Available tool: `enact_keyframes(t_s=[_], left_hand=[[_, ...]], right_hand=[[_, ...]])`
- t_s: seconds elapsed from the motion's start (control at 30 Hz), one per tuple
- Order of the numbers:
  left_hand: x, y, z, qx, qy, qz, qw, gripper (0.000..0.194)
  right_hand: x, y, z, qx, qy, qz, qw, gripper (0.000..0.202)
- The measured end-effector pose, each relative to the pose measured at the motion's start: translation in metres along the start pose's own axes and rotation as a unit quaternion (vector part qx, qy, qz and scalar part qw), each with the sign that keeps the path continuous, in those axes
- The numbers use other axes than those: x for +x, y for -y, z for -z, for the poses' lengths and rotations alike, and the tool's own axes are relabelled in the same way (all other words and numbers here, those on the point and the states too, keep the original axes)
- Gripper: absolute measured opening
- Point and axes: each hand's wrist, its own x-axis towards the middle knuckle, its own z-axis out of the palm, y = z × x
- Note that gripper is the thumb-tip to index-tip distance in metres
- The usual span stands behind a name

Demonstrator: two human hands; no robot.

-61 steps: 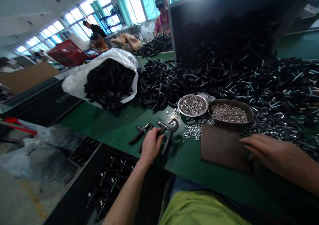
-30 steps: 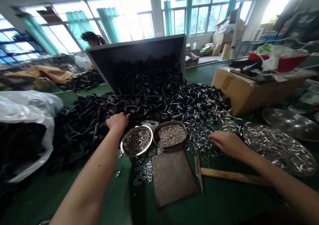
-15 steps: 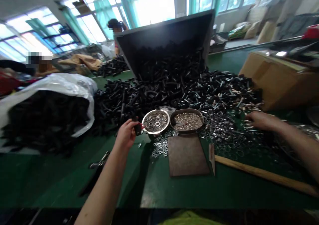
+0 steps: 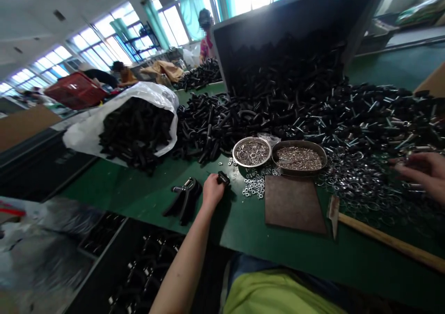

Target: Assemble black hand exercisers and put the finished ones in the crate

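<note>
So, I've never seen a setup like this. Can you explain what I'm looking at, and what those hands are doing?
There's no machine here: these are a person's bare hands. One camera, worn on the head, looks forward and down, so each forearm reaches in from below or the side.

The left hand holds a small black part just above or on the green table. The right hand is at the far right, by shiny metal pieces; I can't tell whether it grips any.

Beside the left hand lies a black V-shaped tool. Further right are a round bowl and an oval tin of small metal bits, a brown plate and a hammer. Behind is a big heap of black parts.
</note>
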Motion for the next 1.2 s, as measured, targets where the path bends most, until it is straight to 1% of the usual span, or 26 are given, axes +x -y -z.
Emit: enact_keyframes(t_s=[0.03, 0.07, 0.1, 0.17, 0.27, 0.33, 0.4, 0.47, 0.5, 0.53, 0.57, 0.6, 0.63, 0.67, 0.73, 0.83, 0.93, 1.0, 1.07, 1.1, 1.13, 1.17, 1.2], left_hand=[[0.006, -0.001, -0.002, 0.021, -0.001, -0.002, 1.0, 0.012], [0.011, -0.002, -0.003, 0.039, 0.001, -0.004, 0.999, 0.01], [0.015, -0.004, -0.005, 0.053, 0.004, -0.005, 0.999, 0.01], [0.022, -0.008, -0.005, 0.069, 0.013, -0.006, 0.998, 0.012], [0.025, -0.016, -0.001, 0.063, 0.031, -0.012, 0.997, 0.015], [0.017, -0.024, 0.001, 0.041, 0.043, -0.019, 0.998, 0.015], [-0.002, -0.035, 0.0, 0.004, 0.066, -0.031, 0.997, 0.016], [-0.03, -0.048, -0.006, -0.106, 0.123, -0.021, 0.987, 0.025], [-0.046, -0.055, -0.011, -0.21, 0.169, 0.007, 0.963, 0.028], [-0.063, -0.061, -0.016, -0.312, 0.209, 0.047, 0.926, 0.029], [-0.079, -0.068, -0.021, -0.388, 0.236, 0.087, 0.886, 0.029], [-0.093, -0.074, -0.026, -0.442, 0.253, 0.121, 0.852, 0.029], [-0.104, -0.08, -0.03, -0.475, 0.261, 0.144, 0.828, 0.029], [-0.114, -0.084, -0.034, -0.493, 0.264, 0.157, 0.814, 0.029], [-0.124, -0.09, -0.039, -0.51, 0.265, 0.164, 0.802, 0.028], [-0.128, -0.091, -0.042, -0.508, 0.264, 0.159, 0.805, 0.028], [-0.126, -0.088, -0.041, -0.484, 0.267, 0.135, 0.822, 0.026], [-0.125, -0.086, -0.039, -0.448, 0.268, 0.089, 0.849, 0.022], [-0.124, -0.085, -0.038, -0.388, 0.251, 0.009, 0.887, 0.014], [-0.125, -0.085, -0.038, -0.357, 0.237, -0.028, 0.903, 0.01], [-0.125, -0.084, -0.04, -0.331, 0.223, -0.05, 0.916, 0.007], [-0.127, -0.084, -0.041, -0.319, 0.217, -0.047, 0.922, 0.007], [-0.128, -0.084, -0.044, -0.325, 0.222, -0.02, 0.919, 0.01]], right_hand=[[-0.014, 0.017, -0.003, 0.111, 0.041, -0.01, 0.993, 0.013], [-0.027, 0.032, -0.006, 0.21, 0.078, -0.018, 0.974, 0.012], [-0.041, 0.046, -0.01, 0.262, 0.087, -0.026, 0.961, 0.015], [-0.064, 0.069, -0.017, 0.313, 0.106, -0.035, 0.943, 0.027], [-0.094, 0.091, -0.029, 0.317, 0.166, -0.036, 0.933, 0.038], [-0.11, 0.102, -0.038, 0.336, 0.2, -0.025, 0.92, 0.038], [-0.126, 0.113, -0.049, 0.38, 0.221, -0.008, 0.898, 0.034], [-0.14, 0.125, -0.06, 0.431, 0.246, 0.01, 0.868, 0.027], [-0.147, 0.131, -0.065, 0.453, 0.26, 0.015, 0.852, 0.024], [-0.152, 0.137, -0.07, 0.473, 0.274, 0.015, 0.837, 0.022], [-0.157, 0.144, -0.074, 0.49, 0.283, 0.012, 0.824, 0.021], [-0.16, 0.149, -0.076, 0.504, 0.289, 0.008, 0.814, 0.02], [-0.163, 0.154, -0.079, 0.515, 0.292, 0.004, 0.806, 0.021], [-0.165, 0.158, -0.08, 0.523, 0.294, 0.001, 0.8, 0.021], [-0.165, 0.163, -0.081, 0.53, 0.299, 0.0, 0.793, 0.019], [-0.164, 0.164, -0.081, 0.534, 0.305, -0.011, 0.788, 0.018], [-0.162, 0.162, -0.081, 0.543, 0.314, -0.034, 0.778, 0.02], [-0.16, 0.16, -0.083, 0.558, 0.318, -0.057, 0.764, 0.021], [-0.157, 0.158, -0.086, 0.57, 0.315, -0.08, 0.755, 0.022], [-0.155, 0.157, -0.086, 0.566, 0.308, -0.084, 0.76, 0.023], [-0.153, 0.156, -0.086, 0.55, 0.299, -0.081, 0.776, 0.024], [-0.151, 0.155, -0.086, 0.523, 0.289, -0.07, 0.799, 0.024], [-0.149, 0.154, -0.084, 0.49, 0.276, -0.054, 0.825, 0.023]])
